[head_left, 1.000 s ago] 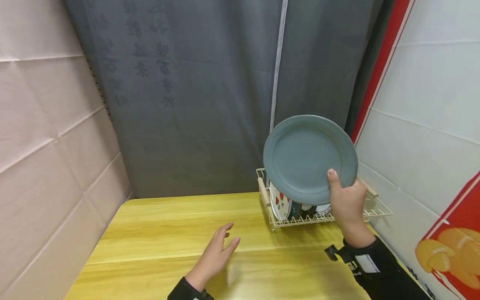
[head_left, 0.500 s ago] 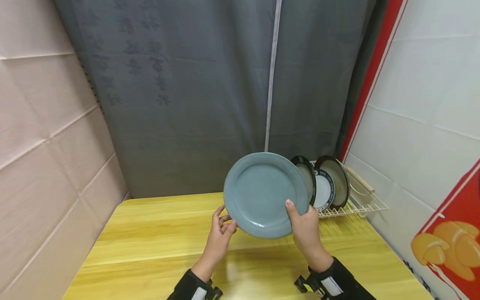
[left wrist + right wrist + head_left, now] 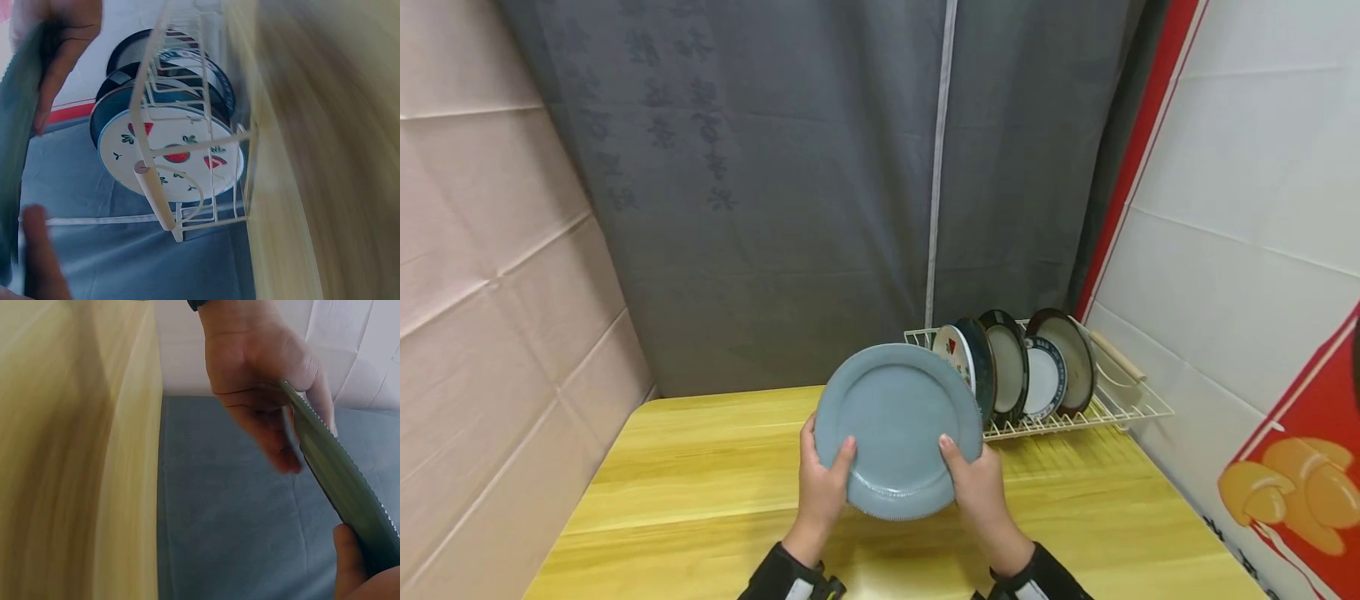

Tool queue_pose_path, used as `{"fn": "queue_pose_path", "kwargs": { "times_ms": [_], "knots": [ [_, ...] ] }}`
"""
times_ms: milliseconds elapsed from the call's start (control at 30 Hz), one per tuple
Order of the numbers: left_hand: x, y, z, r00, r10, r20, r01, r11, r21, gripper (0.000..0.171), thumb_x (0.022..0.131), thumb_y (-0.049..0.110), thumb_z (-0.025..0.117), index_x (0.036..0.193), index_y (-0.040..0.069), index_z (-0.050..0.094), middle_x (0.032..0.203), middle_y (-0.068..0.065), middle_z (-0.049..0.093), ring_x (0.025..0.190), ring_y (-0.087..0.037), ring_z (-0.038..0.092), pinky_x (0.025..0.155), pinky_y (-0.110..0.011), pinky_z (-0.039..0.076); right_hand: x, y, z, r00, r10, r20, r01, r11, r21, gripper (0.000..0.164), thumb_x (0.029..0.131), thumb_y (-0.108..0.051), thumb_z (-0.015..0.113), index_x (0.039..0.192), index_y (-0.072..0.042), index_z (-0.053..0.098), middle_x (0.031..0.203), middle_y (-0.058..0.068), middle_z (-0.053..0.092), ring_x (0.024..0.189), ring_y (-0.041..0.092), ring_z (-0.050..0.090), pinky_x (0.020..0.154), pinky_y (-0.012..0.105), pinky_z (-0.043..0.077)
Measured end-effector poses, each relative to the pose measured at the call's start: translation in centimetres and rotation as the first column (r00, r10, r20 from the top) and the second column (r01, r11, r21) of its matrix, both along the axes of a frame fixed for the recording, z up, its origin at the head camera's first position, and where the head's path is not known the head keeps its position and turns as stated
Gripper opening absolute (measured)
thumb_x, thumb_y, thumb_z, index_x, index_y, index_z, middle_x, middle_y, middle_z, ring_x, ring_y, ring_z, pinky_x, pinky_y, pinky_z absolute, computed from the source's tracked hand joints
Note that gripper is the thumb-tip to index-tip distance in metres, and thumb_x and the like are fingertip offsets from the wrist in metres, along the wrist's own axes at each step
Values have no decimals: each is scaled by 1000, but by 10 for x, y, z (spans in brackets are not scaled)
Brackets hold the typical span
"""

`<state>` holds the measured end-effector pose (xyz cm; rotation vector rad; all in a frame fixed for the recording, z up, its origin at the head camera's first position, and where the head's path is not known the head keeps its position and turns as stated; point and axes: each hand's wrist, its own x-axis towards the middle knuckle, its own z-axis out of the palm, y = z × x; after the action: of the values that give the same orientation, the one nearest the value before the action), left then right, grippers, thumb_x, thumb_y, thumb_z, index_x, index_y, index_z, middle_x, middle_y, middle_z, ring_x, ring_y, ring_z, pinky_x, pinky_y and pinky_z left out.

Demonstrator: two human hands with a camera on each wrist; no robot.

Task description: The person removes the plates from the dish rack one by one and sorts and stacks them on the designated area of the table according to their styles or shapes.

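Note:
A round blue-grey plate with a beaded rim is held up above the table, tilted so that its face shows in the head view. My left hand grips its left edge, thumb over the front and fingers behind. On the opposite edge my right hand grips it the same way. Seen edge-on in the right wrist view, the plate lies between the thumb and fingers of the left hand. Behind and to the right stands a cream wire dish rack.
Several plates stand upright in the rack, among them a white plate with watermelon prints and a small white plate with a blue rim. The wooden table meets a grey curtain at the back. A white wall covering borders the right side.
The plate has moved left and down from in front of the rack, carried by my right hand. My left hand has come up and taken hold of its left edge. More plates in the rack now show.

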<state>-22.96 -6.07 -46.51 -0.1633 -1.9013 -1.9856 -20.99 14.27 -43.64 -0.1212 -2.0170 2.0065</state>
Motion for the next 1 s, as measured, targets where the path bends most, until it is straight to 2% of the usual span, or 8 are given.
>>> {"fn": "queue_pose_path", "kwargs": {
  "times_ms": [100,200,300,367,533,600,833,1000],
  "knots": [
    [4,-1,0,998,25,-50,-24,1000,9,58,96,10,64,145,6,33,134,-14,51,117,-23,56,93,-21,50,2,-2,-3,999,33,5,-33,998,-46,46,98,-18,62,133,10,52,127,26,61,100,8,64,85,19,53],
    [7,0,0,996,9,-83,-6,999,36,53,96,6,62,141,2,34,130,-16,52,113,-17,58,92,-22,52,4,-3,-2,997,79,9,-78,993,-91,50,100,-19,60,140,6,45,135,25,56,112,17,63,92,23,53],
    [11,0,3,997,-7,-79,10,999,40,51,98,7,60,141,2,33,130,-16,51,112,-14,58,92,-23,53,6,-2,0,995,104,1,-104,990,-98,53,101,-21,58,145,3,40,141,23,51,122,27,58,96,27,52],
    [13,1,5,997,-6,-72,8,999,37,51,98,8,59,141,2,32,130,-16,50,112,-15,58,92,-23,53,6,-1,0,995,104,-12,-105,990,-92,55,100,-21,59,146,1,39,143,22,50,126,32,54,100,33,51],
    [16,2,4,998,20,-53,-17,999,38,49,99,8,57,141,0,32,129,-19,50,109,-15,59,90,-23,54,-1,3,0,997,64,-43,-66,997,-33,59,96,-21,66,146,-3,40,144,19,48,130,35,49,107,50,44],
    [18,1,2,999,29,-36,-28,999,44,48,99,7,57,140,0,33,128,-19,51,107,-14,60,89,-23,54,-3,3,1,997,57,-54,-57,998,-2,60,96,-24,67,145,-4,40,143,19,48,129,35,49,107,53,43],
    [29,-6,-5,999,29,22,-30,999,31,49,99,5,57,140,-1,33,128,-22,53,105,-11,61,87,-24,55,-14,6,2,997,45,-65,-39,995,87,51,97,-23,66,139,-4,46,133,20,56,118,31,57,97,42,51],
    [36,-10,-7,998,14,69,-16,1000,26,49,100,7,56,142,1,32,131,-21,51,106,-10,61,87,-25,56,-23,9,7,991,69,-119,-59,995,87,44,98,-18,64,136,-5,48,125,22,64,108,27,66,83,34,59]
  ]
}}
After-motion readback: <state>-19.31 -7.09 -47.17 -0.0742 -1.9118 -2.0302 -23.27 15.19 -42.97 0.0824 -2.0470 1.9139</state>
